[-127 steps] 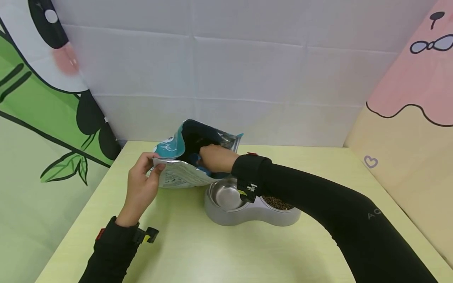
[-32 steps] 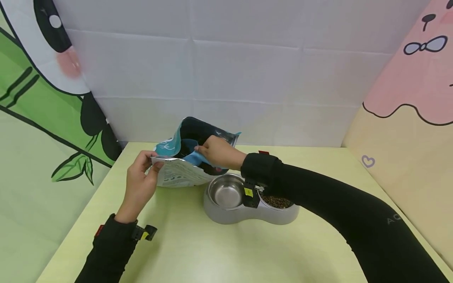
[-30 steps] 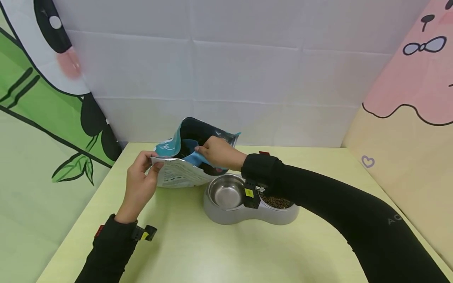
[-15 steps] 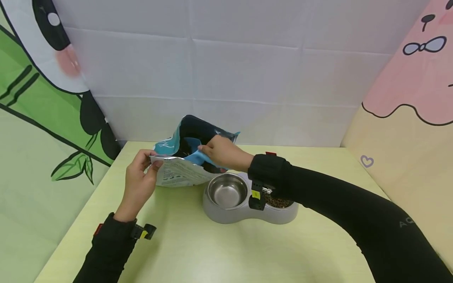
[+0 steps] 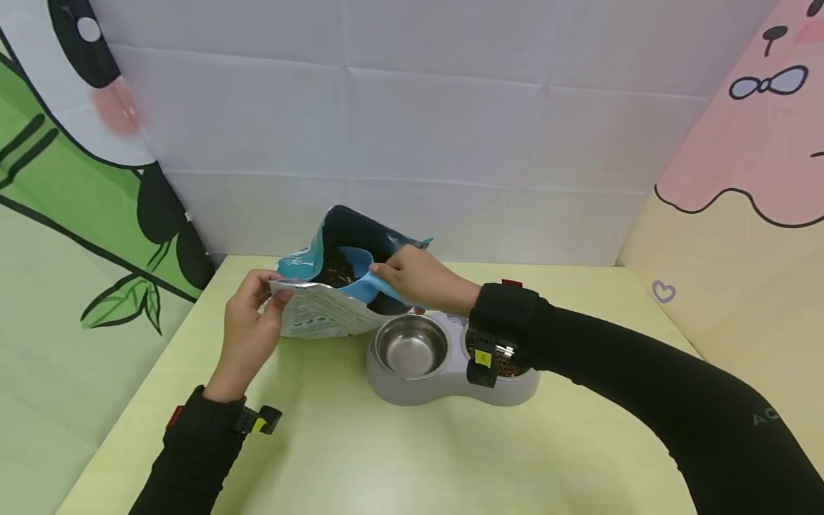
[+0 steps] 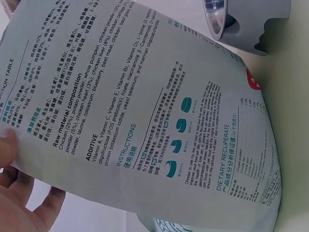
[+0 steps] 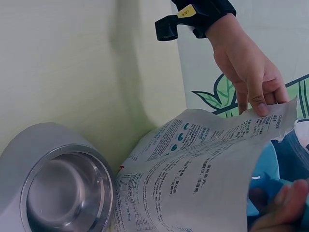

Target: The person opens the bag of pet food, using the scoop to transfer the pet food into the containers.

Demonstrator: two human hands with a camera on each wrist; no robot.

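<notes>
A pet food bag (image 5: 328, 315), teal and silver-white with printed text, stands with its mouth spread wide behind the bowls. My left hand (image 5: 251, 329) pinches the near left edge of that mouth between thumb and fingers. Inside the opening, my right hand (image 5: 433, 280) grips the handle of a blue scoop (image 5: 365, 286). Brown kibble (image 5: 337, 269) shows beside the scoop's cup; how full the cup is cannot be told. In the right wrist view, the right-hand fingers (image 7: 285, 212) are partly cut off by the frame and the bag.
A grey double feeder (image 5: 418, 392) stands in front of the bag. Its left steel bowl (image 5: 412, 347) is bare, while brown kibble (image 5: 508, 368) lies in the right one, partly hidden by the wrist camera. The pale yellow table (image 5: 360, 458) meets a white backdrop (image 5: 450, 136).
Earlier the right hand was deep in the bag with the scoop mostly hidden. It has since risen and shifted right, so more of the scoop and kibble shows. The left hand keeps its pinch.
</notes>
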